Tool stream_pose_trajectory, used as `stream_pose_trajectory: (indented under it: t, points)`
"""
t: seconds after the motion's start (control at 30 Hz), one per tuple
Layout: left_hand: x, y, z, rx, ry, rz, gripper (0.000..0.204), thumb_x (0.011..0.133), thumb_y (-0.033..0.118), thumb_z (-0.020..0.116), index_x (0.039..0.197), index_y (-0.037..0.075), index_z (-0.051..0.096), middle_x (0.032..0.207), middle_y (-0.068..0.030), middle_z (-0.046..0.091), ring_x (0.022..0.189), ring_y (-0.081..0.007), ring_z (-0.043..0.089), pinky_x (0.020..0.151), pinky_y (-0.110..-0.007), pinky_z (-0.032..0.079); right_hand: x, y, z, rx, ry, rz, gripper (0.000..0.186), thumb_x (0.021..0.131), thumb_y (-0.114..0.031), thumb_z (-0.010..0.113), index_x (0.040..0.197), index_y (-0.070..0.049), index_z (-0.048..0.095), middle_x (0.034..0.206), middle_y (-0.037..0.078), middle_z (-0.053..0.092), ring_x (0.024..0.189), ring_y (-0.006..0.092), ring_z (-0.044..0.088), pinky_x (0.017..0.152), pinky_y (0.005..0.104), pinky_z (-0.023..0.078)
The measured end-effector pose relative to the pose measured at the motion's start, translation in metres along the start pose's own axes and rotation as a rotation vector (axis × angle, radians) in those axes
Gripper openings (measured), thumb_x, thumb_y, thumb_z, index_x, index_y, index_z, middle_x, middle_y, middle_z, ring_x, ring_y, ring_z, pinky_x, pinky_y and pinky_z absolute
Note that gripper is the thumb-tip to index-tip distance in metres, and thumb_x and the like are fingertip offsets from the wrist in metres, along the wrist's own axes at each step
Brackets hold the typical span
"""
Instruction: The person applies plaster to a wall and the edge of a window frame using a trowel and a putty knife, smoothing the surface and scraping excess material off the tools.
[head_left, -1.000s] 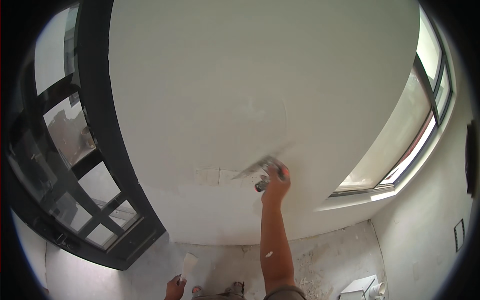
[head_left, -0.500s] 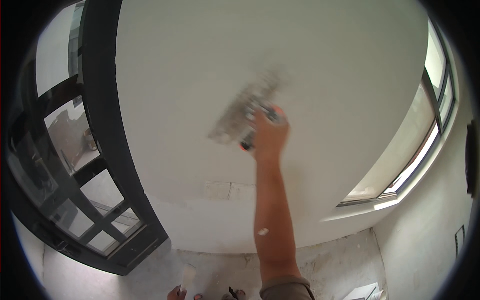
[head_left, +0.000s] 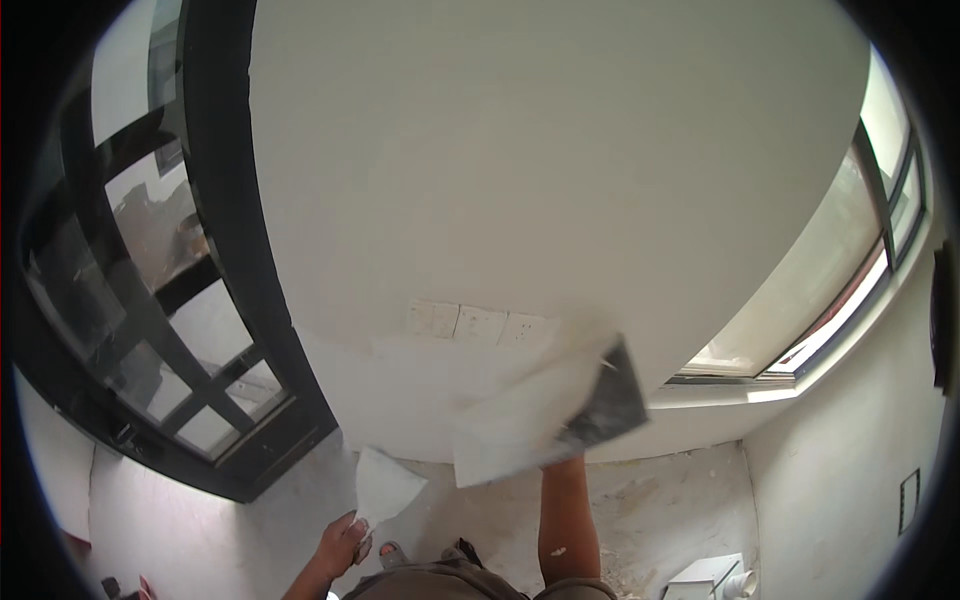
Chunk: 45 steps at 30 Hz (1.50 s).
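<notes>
My left hand [head_left: 345,540] is closed round the handle of a wide putty knife [head_left: 388,485] at the lower left, its pale blade pointing up. On the right, a plastering trowel [head_left: 625,390] is tilted with its flat blade face toward me, smeared white over much of it and bare dark metal at the right end. My right hand is behind that blade, its fingers hidden; only the forearm [head_left: 567,520] shows below, with a white fleck on it. Motion blurs the trowel. Behind it rises the smooth pale wall [head_left: 520,150].
White covered wall plates [head_left: 470,322] sit low on the wall. A dark-framed glazed door [head_left: 225,250] stands left, a window [head_left: 800,290] right. On the stained floor [head_left: 640,490] lies a white box-like object [head_left: 705,578], lower right. A sandalled foot [head_left: 392,553] shows below me.
My right hand has come down from the wall and turned the trowel, its blade face now toward me. My left hand has risen further into view with the putty knife.
</notes>
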<state>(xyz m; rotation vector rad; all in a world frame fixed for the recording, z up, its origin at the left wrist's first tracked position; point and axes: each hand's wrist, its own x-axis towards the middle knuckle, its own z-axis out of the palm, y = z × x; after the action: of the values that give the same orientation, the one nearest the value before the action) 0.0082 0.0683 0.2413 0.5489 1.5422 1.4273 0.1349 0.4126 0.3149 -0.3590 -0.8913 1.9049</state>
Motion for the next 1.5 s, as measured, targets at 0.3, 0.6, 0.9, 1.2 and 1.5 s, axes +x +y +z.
stream_pose_trajectory:
  t: [0.3,0.6,0.9,1.2,1.5]
  points:
    - [0.047,0.069,0.112,-0.040,-0.485,-0.134,0.040,0.096,0.039,0.041,0.107,0.002,0.052,0.080,0.0018,0.048,0.066,-0.0069,0.042,0.057,-0.022,0.037,-0.017,-0.052,-0.124,0.212,-0.437,0.310,0.022,0.077,-0.007,0.064,0.097,-0.003,0.056,0.072,-0.001,0.055,0.071,0.0109,0.055,0.060,0.0244,0.045]
    - [0.063,0.091,0.168,0.168,-0.097,0.131,0.034,0.093,0.034,0.048,0.100,0.001,0.050,0.064,-0.0007,0.048,0.049,-0.0057,0.040,0.042,-0.023,0.035,-0.024,-0.048,-0.200,-0.948,-0.271,0.653,0.018,0.078,-0.016,0.068,0.091,-0.008,0.058,0.075,0.002,0.060,0.059,0.0112,0.055,0.050,0.0248,0.044]
    - [0.071,0.074,0.181,0.833,0.389,0.345,0.025,0.086,0.026,0.059,0.096,0.003,0.055,0.066,-0.0128,0.057,0.057,-0.0269,0.055,0.054,-0.034,0.043,-0.050,-0.070,-0.160,-0.698,-0.598,-0.056,0.030,0.082,-0.033,0.060,0.090,-0.005,0.054,0.078,0.008,0.057,0.065,0.0244,0.056,0.061,0.0361,0.046]
    - [0.060,0.056,0.190,0.999,0.476,0.436,0.022,0.084,0.025,0.061,0.092,0.005,0.057,0.070,-0.0116,0.059,0.055,-0.0263,0.057,0.051,-0.033,0.044,-0.032,-0.018,-0.144,-0.704,-0.632,-0.185,0.037,0.085,-0.038,0.053,0.086,-0.001,0.054,0.078,0.011,0.056,0.072,0.0249,0.056,0.066,0.0337,0.043]
    - [0.019,0.005,0.189,-0.121,0.350,0.000,0.023,0.093,0.023,0.051,0.087,0.001,0.053,0.063,0.0021,0.049,0.052,-0.0034,0.040,0.046,-0.021,0.032,0.089,0.052,-0.128,-0.338,-0.099,-0.008,0.028,0.088,-0.028,0.046,0.076,-0.003,0.050,0.069,0.004,0.050,0.065,0.0135,0.047,0.061,0.0276,0.038]
